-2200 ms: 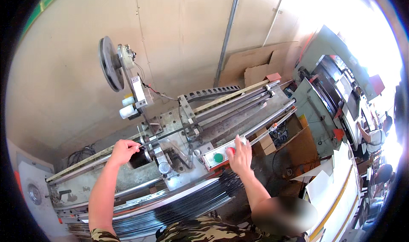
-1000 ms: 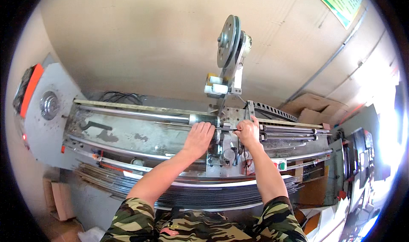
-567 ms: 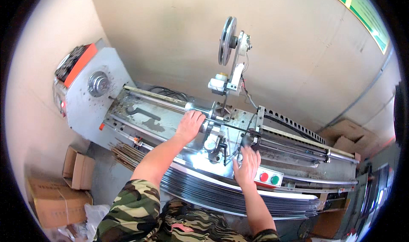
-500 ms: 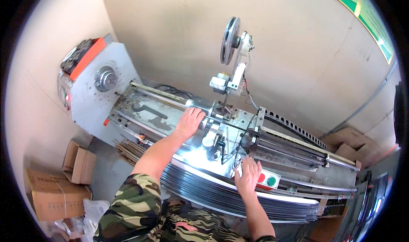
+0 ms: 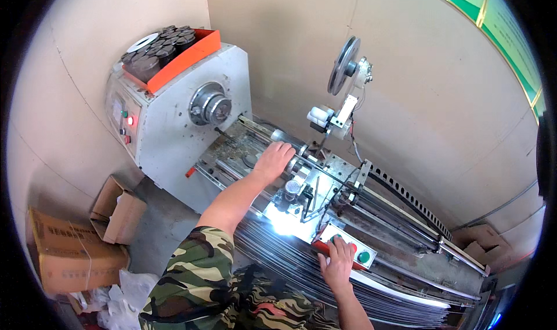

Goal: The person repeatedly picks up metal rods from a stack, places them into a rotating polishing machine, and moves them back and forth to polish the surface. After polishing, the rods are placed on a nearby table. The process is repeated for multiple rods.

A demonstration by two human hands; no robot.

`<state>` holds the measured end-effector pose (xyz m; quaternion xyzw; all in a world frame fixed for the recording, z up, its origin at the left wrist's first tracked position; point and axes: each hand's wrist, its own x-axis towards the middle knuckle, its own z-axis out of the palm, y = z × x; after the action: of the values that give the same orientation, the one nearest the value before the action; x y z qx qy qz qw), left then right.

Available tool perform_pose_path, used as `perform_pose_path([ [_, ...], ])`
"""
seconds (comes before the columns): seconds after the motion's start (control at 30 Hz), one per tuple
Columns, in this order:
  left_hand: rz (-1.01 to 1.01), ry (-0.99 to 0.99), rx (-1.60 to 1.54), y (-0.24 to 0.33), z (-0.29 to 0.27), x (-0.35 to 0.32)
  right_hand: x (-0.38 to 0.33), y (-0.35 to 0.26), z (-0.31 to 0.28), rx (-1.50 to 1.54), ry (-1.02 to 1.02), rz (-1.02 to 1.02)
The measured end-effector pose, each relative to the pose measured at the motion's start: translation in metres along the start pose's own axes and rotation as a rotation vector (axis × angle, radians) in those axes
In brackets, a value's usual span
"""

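A long winding machine [image 5: 400, 225] runs from upper left to lower right. My left hand [image 5: 272, 160] rests on the carriage [image 5: 307, 190] and the thin rod at the bed's left part, fingers curled over the metal. Near the front edge, my right hand [image 5: 337, 261] lies on a small white control box [image 5: 348, 247] with a red and a green button, fingers spread over the red one. A grooved wheel [image 5: 343, 66] stands on a bracket above the carriage. The grey headstock [image 5: 180, 115] with a chuck sits at the left end.
An orange tray of dark round parts [image 5: 168, 48] sits on the headstock. Long metal strips [image 5: 348, 283] lie stacked along the machine's front. Cardboard boxes [image 5: 75, 243] and white bags stand on the floor at left. A beige wall is behind; more boxes [image 5: 484, 243] are at right.
The view swung left toward the headstock. My right hand moved from the carriage down to the control box. My left hand stayed on the carriage area.
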<state>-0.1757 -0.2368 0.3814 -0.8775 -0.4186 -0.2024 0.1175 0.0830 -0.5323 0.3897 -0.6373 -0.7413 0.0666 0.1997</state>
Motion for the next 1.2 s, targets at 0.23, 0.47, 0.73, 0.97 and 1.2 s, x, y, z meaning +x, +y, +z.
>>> perform_pose_path([
  [0.23, -0.099, -0.097, 0.022, -0.134, -0.011, -0.03, 0.078, -0.101, 0.058, -0.004, -0.223, -0.097],
  [0.47, -0.058, -0.077, 0.05, -0.16, -0.026, -0.039, 0.133, -0.101, 0.025, 0.117, -0.234, 0.084],
  [0.73, -0.014, -0.127, 0.026, -0.177, -0.018, -0.036, 0.172, 0.02, 0.042, -0.269, 0.062, 0.237],
  [0.97, -0.056, -0.187, -0.016, -0.209, -0.034, -0.031, 0.172, 0.028, 0.047, -0.264, 0.129, 0.169],
  [1.2, -0.104, -0.239, 0.011, -0.219, -0.043, -0.024, 0.179, 0.032, 0.041, -0.25, 0.164, 0.128],
])
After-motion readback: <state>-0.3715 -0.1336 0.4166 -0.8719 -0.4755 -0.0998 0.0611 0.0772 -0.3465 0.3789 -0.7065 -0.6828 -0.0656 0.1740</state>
